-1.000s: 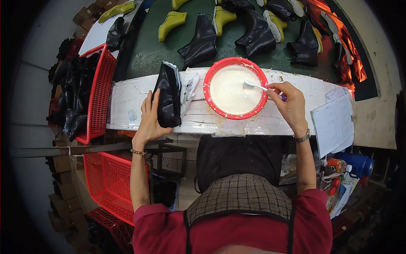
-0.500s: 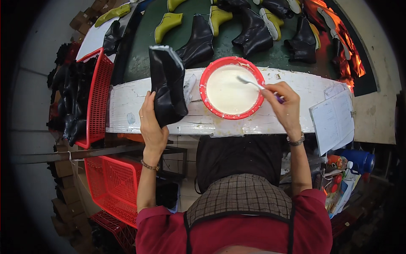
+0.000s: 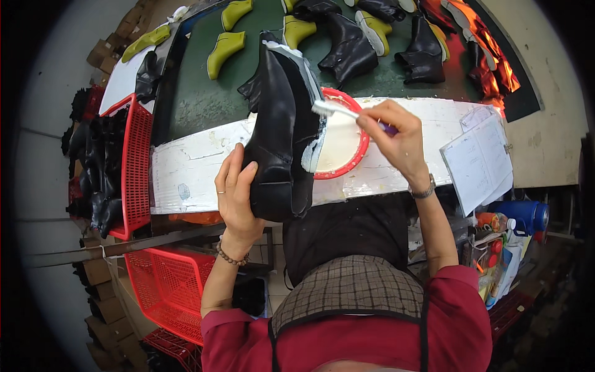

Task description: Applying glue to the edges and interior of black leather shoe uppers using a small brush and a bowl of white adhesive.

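My left hand is closed around a black leather boot, tilted upright over the white board with its underside turned to the right. White paste coats the rim of that underside. In my right hand is a toothbrush with a purple handle, its white head at the boot's pasted edge. Behind the boot, partly hidden by it, stands a red basin of creamy white liquid.
A green bench holds several black boots and yellow-green soles or lasts. A red basket of black boots stands left, above another red basket. Papers on a clipboard lie right. Orange glow lights the far right.
The boot has come right and closer, now covering part of the basin. The toothbrush has left its place over the white liquid and moved left to the boot's edge.
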`<action>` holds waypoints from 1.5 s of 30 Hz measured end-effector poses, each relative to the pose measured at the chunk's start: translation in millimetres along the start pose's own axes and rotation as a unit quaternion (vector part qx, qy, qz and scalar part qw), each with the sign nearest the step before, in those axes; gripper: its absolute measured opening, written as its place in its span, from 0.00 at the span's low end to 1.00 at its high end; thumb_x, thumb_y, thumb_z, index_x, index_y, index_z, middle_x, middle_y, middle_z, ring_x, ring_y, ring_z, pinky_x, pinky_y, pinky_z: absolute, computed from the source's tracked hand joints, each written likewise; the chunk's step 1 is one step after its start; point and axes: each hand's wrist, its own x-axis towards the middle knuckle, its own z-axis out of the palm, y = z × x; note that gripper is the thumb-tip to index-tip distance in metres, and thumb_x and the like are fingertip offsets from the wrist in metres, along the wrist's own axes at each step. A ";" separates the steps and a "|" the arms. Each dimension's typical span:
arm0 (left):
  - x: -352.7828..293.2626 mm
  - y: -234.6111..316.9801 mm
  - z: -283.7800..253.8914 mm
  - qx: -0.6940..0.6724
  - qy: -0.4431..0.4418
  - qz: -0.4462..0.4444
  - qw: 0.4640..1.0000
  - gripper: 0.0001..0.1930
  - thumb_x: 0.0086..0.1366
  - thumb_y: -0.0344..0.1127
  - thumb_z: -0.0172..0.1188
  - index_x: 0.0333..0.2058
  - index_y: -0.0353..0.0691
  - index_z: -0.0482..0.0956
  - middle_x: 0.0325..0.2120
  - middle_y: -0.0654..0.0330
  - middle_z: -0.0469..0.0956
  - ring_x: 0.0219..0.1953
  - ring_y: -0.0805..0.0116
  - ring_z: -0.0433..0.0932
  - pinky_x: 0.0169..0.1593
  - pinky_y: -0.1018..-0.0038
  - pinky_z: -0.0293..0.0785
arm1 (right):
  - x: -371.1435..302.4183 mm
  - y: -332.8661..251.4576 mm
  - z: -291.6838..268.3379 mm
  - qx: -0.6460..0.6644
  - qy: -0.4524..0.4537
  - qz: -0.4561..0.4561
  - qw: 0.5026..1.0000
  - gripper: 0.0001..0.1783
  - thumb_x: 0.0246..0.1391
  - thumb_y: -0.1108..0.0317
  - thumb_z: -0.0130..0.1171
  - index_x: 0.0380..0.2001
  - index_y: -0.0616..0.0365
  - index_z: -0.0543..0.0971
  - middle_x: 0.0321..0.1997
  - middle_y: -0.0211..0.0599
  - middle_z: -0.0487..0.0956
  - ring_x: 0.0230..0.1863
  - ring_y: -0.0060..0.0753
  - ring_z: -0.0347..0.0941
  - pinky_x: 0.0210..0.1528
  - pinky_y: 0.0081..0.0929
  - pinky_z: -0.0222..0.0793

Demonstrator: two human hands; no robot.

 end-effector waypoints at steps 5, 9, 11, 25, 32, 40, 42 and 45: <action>4.9 -0.5 2.8 -0.008 0.007 -0.006 1.000 0.38 0.53 0.28 0.74 0.63 0.35 0.69 0.65 0.35 0.69 0.64 0.38 0.70 0.67 0.54 0.68 | 12.2 -0.1 -1.2 0.012 0.018 -0.031 0.999 0.09 0.52 0.72 0.74 0.37 0.62 0.88 0.34 0.34 0.83 0.29 0.21 0.76 0.31 0.20 0.70; 16.2 -2.2 3.2 0.006 0.003 -0.031 0.999 0.39 0.52 0.26 0.74 0.64 0.34 0.68 0.65 0.36 0.69 0.64 0.39 0.71 0.66 0.54 0.68 | -1.8 -10.0 3.3 0.069 -0.037 -0.076 0.994 0.11 0.48 0.76 0.76 0.37 0.59 0.89 0.33 0.32 0.82 0.31 0.20 0.78 0.32 0.20 0.73; 21.1 -0.7 5.4 -0.003 0.015 -0.045 0.999 0.39 0.53 0.26 0.74 0.64 0.34 0.68 0.64 0.37 0.70 0.64 0.39 0.71 0.66 0.55 0.69 | -9.4 -15.8 4.9 0.070 -0.061 -0.091 0.992 0.11 0.48 0.76 0.76 0.37 0.59 0.89 0.34 0.33 0.82 0.32 0.22 0.78 0.33 0.21 0.73; 13.5 -28.0 -18.7 -0.177 -0.036 -0.222 0.958 0.33 0.56 0.12 0.53 0.63 0.29 0.71 0.52 0.49 0.81 0.56 0.63 0.78 0.62 0.71 0.69 | -7.7 6.4 -10.7 -0.055 -0.099 -0.002 0.994 0.06 0.54 0.68 0.72 0.33 0.58 0.89 0.28 0.31 0.82 0.26 0.27 0.75 0.29 0.25 0.69; -39.7 -73.9 -57.2 -0.400 -0.087 -0.510 0.757 0.19 0.51 0.14 0.55 0.43 0.29 0.79 0.28 0.60 0.79 0.29 0.74 0.77 0.34 0.77 0.75 | 8.8 26.2 -24.8 -0.080 -0.090 -0.018 0.993 0.07 0.51 0.66 0.74 0.33 0.54 0.89 0.31 0.28 0.83 0.27 0.27 0.77 0.32 0.27 0.68; -49.2 -84.4 -57.1 -0.502 -0.072 -0.494 0.707 0.20 0.44 0.16 0.58 0.40 0.27 0.81 0.27 0.56 0.81 0.25 0.71 0.77 0.30 0.76 0.74 | 25.5 -8.9 -10.0 -0.002 -0.109 -0.155 0.982 0.09 0.46 0.70 0.76 0.34 0.52 0.89 0.33 0.25 0.85 0.36 0.22 0.77 0.48 0.25 0.61; -56.7 -89.8 -62.8 -0.487 -0.060 -0.480 0.727 0.19 0.44 0.16 0.58 0.39 0.28 0.81 0.28 0.57 0.82 0.25 0.71 0.78 0.31 0.76 0.74 | 18.1 -4.1 -19.4 -0.029 -0.106 -0.155 0.982 0.08 0.47 0.67 0.77 0.33 0.50 0.89 0.32 0.23 0.85 0.36 0.21 0.78 0.47 0.25 0.60; -62.8 -94.6 -65.1 -0.507 -0.082 -0.470 0.718 0.18 0.45 0.16 0.59 0.39 0.28 0.82 0.29 0.56 0.82 0.27 0.71 0.78 0.31 0.75 0.76 | 4.1 -6.8 -34.2 -0.036 -0.120 -0.135 0.983 0.08 0.47 0.67 0.77 0.33 0.49 0.89 0.32 0.22 0.84 0.36 0.20 0.77 0.49 0.26 0.59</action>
